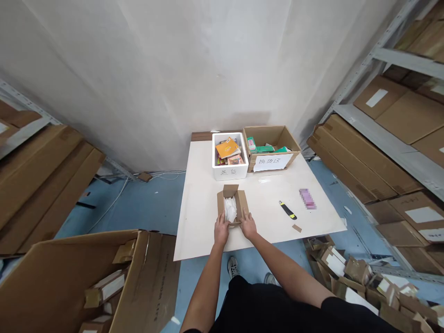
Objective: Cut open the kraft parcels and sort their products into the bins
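A small cardboard box [242,200] stands on the white table with its flaps open and spread. White crumpled packing material [230,209] shows inside it; whether anything lies underneath is hidden. My left hand [221,230] grips the near left corner of the box, fingers bent over the edge. At the near right corner, my right hand [248,225] holds the box in the same way. To the right lies a black and yellow utility knife [287,210], apart from both hands. Farther right is a pink-purple item [307,199], blurred by pixels.
A white foam box [230,173] of booklets and packets and a labelled cardboard carton [272,163] with green boxes stand at the table's [197,222] back. A large carton [152,277] is at lower left. Discarded boxes [357,273] pile at lower right. Shelves [385,132] flank the table.
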### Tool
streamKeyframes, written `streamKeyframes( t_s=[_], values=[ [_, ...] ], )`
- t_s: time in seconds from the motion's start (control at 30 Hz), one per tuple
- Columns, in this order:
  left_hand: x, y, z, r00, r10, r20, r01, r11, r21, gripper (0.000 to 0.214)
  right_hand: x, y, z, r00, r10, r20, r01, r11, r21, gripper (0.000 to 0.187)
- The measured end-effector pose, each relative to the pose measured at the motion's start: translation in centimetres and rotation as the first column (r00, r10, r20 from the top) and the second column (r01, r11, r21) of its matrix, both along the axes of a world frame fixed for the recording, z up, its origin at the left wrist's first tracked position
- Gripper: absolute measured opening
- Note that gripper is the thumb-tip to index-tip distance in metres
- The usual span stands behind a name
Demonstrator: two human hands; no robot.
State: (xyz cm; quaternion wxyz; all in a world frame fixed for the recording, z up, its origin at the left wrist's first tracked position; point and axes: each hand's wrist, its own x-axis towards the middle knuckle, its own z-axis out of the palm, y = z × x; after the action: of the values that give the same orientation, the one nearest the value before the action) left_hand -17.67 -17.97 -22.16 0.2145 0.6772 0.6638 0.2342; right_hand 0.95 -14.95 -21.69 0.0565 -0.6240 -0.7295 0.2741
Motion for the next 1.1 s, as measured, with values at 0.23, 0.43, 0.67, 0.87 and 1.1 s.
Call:
streamKeyframes(
  t_s=[0.23, 0.43, 0.67, 0.87, 1.1],
  values=[
    [9.9, 2.2, 4.7, 0.981, -0.177, 0.075, 0.161, 0.970, 0.181, 0.020, 11.0, -2.0, 2.6, 0.964, -0.201, -0.173, 0.250, 0.906, 0.342, 0.025],
    [27.4, 3.5, 8.9, 0.845, -0.531, 0.059, 0.504, 0.830, 0.239, 0.016, 26.9, -8.2, 6.3, 0.788, -0.554, -0.267, 0.613, 0.671, 0.417, 0.027],
    [51.9, -3.8, 10.0, 0.479, -0.873, 0.094, 0.836, 0.487, 0.254, 0.025, 45.0, -23.6, 8.8, 0.452, -0.860, -0.238, 0.812, 0.286, 0.509, 0.028],
    [66.0, -13.5, 11.8, 0.240, -0.969, 0.057, 0.932, 0.247, 0.264, 0.057, 52.5, -34.9, 10.4, 0.064, -0.975, -0.211, 0.840, -0.061, 0.539, 0.038],
    [65.5, -13.6, 12.6, 0.239, -0.970, 0.052, 0.928, 0.244, 0.283, 0.063, 54.5, -33.4, 12.0, 0.104, -0.965, -0.241, 0.825, -0.052, 0.562, 0.048]
  ],
)
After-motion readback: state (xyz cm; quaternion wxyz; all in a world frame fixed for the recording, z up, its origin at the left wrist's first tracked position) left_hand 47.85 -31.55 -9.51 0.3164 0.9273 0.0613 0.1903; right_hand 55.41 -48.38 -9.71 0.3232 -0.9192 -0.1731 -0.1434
